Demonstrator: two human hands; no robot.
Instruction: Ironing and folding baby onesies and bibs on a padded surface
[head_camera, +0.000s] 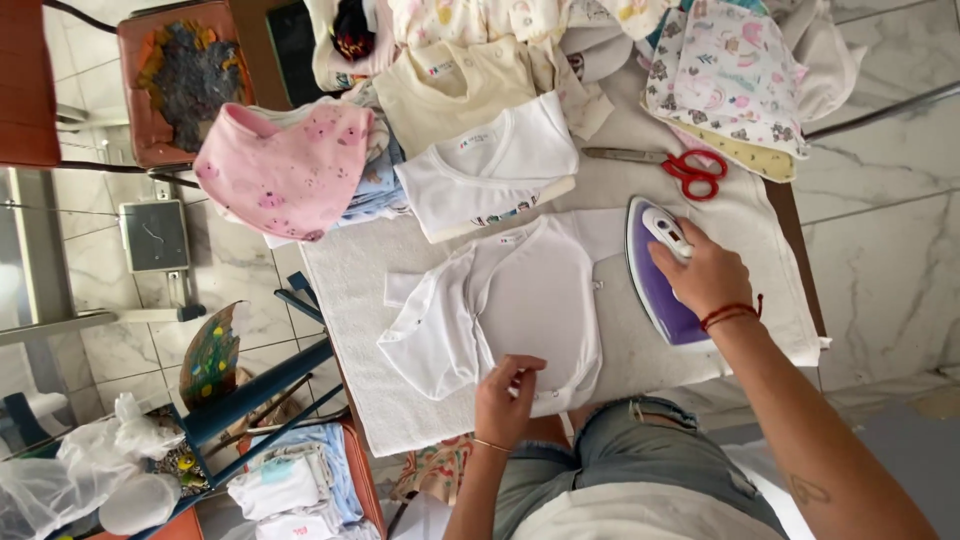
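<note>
While my right hand (703, 272) wraps around the handle of the iron (660, 272), my left hand (505, 398) pinches the bottom edge of the white bodysuit (510, 305). The bodysuit lies flat in the middle of the white cloth (640, 350) on the table. The iron sits on the cloth just to the right of the bodysuit, close to its sleeve. Up past the bodysuit lies another white top (490, 175), and above that one a cream top (455, 90). To the upper left of the bodysuit is a pink cloth (285, 170) on a small pile of clothes. To the upper right of the bodysuit, above the iron, lie red scissors (690, 170), with a pile of printed baby clothes (725, 75) just past them. Down to the left of the bodysuit, below the table, there are folded clothes (290, 485) and a plastic bag (90, 470).
</note>
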